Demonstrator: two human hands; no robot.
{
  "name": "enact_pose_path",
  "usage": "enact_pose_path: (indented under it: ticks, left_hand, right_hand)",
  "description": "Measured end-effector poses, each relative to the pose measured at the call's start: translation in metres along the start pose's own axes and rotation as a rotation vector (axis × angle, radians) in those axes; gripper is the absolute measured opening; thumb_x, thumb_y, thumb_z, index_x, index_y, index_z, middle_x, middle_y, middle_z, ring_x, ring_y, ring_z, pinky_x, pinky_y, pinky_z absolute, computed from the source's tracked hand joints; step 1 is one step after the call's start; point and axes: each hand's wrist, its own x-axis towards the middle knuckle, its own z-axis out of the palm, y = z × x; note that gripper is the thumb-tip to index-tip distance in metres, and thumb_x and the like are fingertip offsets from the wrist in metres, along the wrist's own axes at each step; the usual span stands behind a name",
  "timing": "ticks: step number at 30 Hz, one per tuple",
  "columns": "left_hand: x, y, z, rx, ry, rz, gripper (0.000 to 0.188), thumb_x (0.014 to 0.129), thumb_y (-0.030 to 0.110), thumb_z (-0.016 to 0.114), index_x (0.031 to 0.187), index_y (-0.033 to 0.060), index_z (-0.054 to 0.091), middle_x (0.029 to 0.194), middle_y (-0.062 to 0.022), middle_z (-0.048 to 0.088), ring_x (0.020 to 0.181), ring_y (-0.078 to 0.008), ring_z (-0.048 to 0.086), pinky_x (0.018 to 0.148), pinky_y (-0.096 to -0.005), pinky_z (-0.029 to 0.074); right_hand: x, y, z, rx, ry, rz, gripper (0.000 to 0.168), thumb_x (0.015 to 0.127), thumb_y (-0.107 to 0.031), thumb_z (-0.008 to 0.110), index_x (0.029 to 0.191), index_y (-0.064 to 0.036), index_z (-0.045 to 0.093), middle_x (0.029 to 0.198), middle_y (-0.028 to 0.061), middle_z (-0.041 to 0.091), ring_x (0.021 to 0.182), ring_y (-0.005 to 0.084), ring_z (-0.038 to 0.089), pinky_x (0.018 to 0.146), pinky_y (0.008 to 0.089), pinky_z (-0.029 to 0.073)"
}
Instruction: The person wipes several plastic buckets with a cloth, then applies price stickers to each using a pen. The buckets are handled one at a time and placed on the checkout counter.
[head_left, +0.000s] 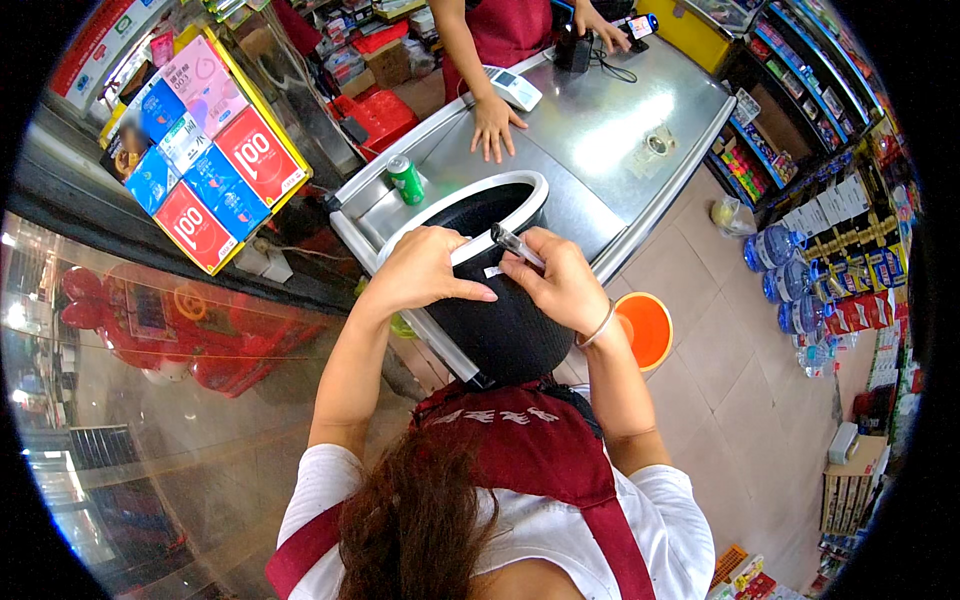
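A black bin with a white rim leans tilted at the near end of the metal counter, its mouth facing away from me. My left hand grips the rim, with the thumb spread along the outer wall and the fingers partly hidden over the edge. Between the fingers of my right hand is a pen with a clear barrel and a dark end pointing up and left. Just left of those fingertips, a small white label is stuck on the bin's wall.
A green drink can stands on the metal counter beyond the bin. Across it, another person's hand rests flat near a card terminal. An orange bucket is on the floor at right. Boxed goods rise at left.
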Motion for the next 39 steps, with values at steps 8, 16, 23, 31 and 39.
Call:
enact_pose_path:
  ticks: [8,16,23,31,39]
  left_hand:
    - [0.005,0.019,-0.010,0.040,-0.065,-0.079,0.045,0.064,0.034,0.084,0.071,-0.0037,0.061,0.061,-0.0158,0.055,0.058,-0.0223,0.055,0.058,-0.0354,0.044]
    - [0.006,0.000,-0.001,-0.016,-0.107,0.001,0.028,0.076,0.022,0.075,0.079,-0.0027,0.061,0.069,-0.0156,0.059,0.060,-0.0207,0.054,0.059,-0.0351,0.043]
    - [0.005,-0.002,0.001,-0.064,-0.122,-0.018,0.021,0.081,0.017,0.069,0.084,-0.0025,0.062,0.068,-0.0131,0.057,0.061,-0.0196,0.053,0.060,-0.0341,0.043]
    - [0.005,0.001,-0.001,-0.066,-0.171,0.051,0.023,0.080,0.016,0.071,0.089,-0.0031,0.063,0.077,-0.0118,0.060,0.068,-0.0178,0.054,0.064,-0.0325,0.044]
    - [0.013,0.008,-0.005,0.084,-0.241,0.170,0.030,0.065,0.016,0.080,0.084,-0.0004,0.064,0.079,-0.0127,0.060,0.075,-0.0290,0.060,0.068,-0.0360,0.046]
  right_hand:
    - [-0.001,0.000,0.007,-0.026,0.140,-0.097,0.009,0.072,0.000,0.064,0.078,0.002,0.057,0.075,0.0156,0.056,0.068,0.0328,0.057,0.061,0.0371,0.044]
    - [-0.007,0.010,0.024,0.001,0.292,-0.175,0.013,0.072,0.006,0.064,0.081,0.000,0.058,0.077,0.0129,0.057,0.067,0.0292,0.059,0.060,0.0331,0.047]
    - [-0.009,0.016,0.025,0.092,0.356,-0.002,0.029,0.070,-0.012,0.079,0.080,-0.001,0.055,0.067,0.0069,0.053,0.058,0.0162,0.051,0.055,0.0291,0.043]
    - [-0.002,0.037,0.009,0.211,0.180,0.134,0.039,0.068,-0.022,0.083,0.069,-0.005,0.047,0.058,-0.0015,0.041,0.054,0.0087,0.038,0.050,0.0261,0.035]
    - [-0.019,0.043,-0.036,0.145,0.391,-0.116,0.031,0.073,-0.013,0.077,0.095,-0.004,0.058,0.091,0.0024,0.056,0.071,0.0099,0.048,0.063,0.0229,0.041]
